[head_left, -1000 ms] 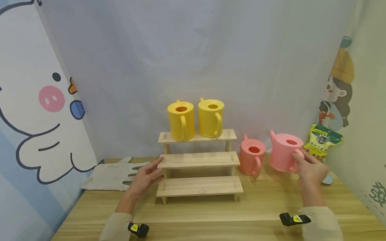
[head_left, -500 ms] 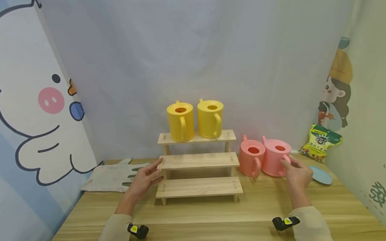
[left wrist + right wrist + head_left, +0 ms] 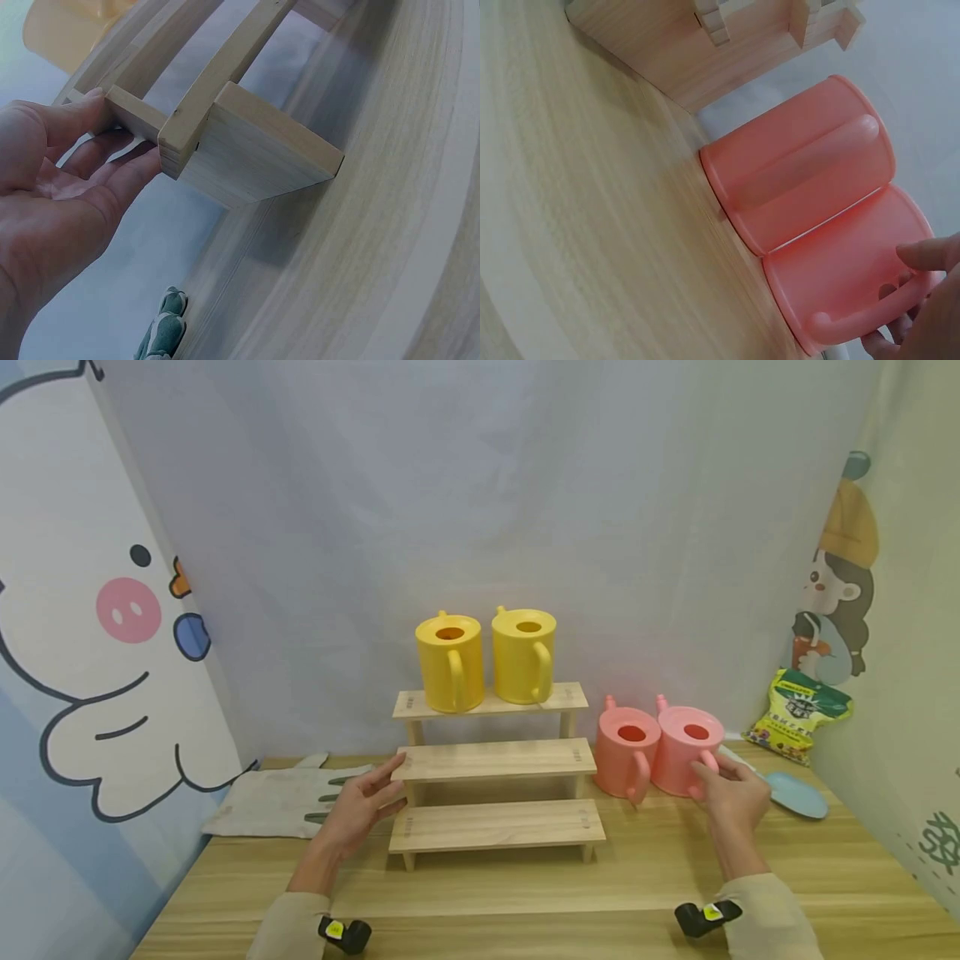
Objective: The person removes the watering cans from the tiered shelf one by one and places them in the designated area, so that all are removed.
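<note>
My left hand (image 3: 357,807) grips the left end of the middle step of a three-tier wooden stand (image 3: 495,760). In the left wrist view, the thumb lies over the board's edge and the fingers curl beneath it. On the right, my right hand (image 3: 737,795) holds the handle of a light pink watering can (image 3: 673,758), which stands upright on the table. Touching its left side is a darker pink watering can (image 3: 617,768), also upright. Two yellow watering cans, one at left (image 3: 438,672) and one at right (image 3: 513,664), stand on the top step, handles toward me.
Left of the stand lies a pale glove (image 3: 262,802) with green-striped fingers. At the right are a green and yellow snack-like bag (image 3: 797,714) and a light blue spade-shaped tool (image 3: 798,795). A grey curtain (image 3: 480,510) closes off the back.
My right hand has brought the light pink watering can left and down, from apart to beside the darker one, uncovering the blue tool. My left hand has stayed on the stand.
</note>
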`<act>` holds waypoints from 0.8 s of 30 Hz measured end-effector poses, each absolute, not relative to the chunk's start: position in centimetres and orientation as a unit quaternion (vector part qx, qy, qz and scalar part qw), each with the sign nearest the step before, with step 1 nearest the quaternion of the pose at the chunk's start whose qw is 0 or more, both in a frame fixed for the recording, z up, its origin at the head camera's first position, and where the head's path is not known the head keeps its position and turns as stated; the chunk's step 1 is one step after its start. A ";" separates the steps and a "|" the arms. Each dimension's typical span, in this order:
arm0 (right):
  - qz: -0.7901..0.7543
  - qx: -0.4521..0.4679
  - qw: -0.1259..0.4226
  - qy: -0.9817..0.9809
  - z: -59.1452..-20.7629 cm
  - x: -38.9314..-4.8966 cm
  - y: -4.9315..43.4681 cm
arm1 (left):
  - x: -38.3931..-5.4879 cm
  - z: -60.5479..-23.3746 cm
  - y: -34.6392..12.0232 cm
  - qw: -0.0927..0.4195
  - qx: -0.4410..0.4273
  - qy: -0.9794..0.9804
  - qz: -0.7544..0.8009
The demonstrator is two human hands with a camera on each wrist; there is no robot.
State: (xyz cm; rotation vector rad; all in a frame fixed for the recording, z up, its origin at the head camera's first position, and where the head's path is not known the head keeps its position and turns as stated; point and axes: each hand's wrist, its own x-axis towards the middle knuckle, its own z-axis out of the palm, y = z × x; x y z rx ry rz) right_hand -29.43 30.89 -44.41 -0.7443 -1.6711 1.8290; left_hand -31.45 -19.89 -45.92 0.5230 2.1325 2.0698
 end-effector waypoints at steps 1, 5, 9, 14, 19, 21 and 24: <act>0.682 -0.279 0.270 -0.620 -44.4 -29.4 30.9 | -31.4 -45.9 -19.9 0.062 0.173 0.705 0.685; 0.674 -0.292 0.245 -0.633 -44.2 -29.4 30.8 | -31.5 -46.0 -19.9 0.063 0.166 0.705 0.687; 0.661 -0.297 0.234 -0.647 -43.8 -29.3 30.5 | -31.5 -46.0 -19.9 0.066 0.163 0.703 0.689; 0.636 -0.304 0.257 -0.661 -43.0 -29.0 30.3 | -31.4 -46.0 -19.9 0.068 0.172 0.702 0.688; 0.617 -0.298 0.308 -0.660 -42.1 -28.9 30.2 | -31.5 -45.9 -19.9 0.067 0.166 0.699 0.692; 0.610 -0.290 0.320 -0.664 -41.6 -28.8 29.9 | -31.4 -45.9 -19.9 0.067 0.166 0.698 0.694; 0.612 -0.272 0.319 -0.671 -40.7 -28.4 29.1 | -31.4 -45.9 -19.9 0.070 0.170 0.697 0.693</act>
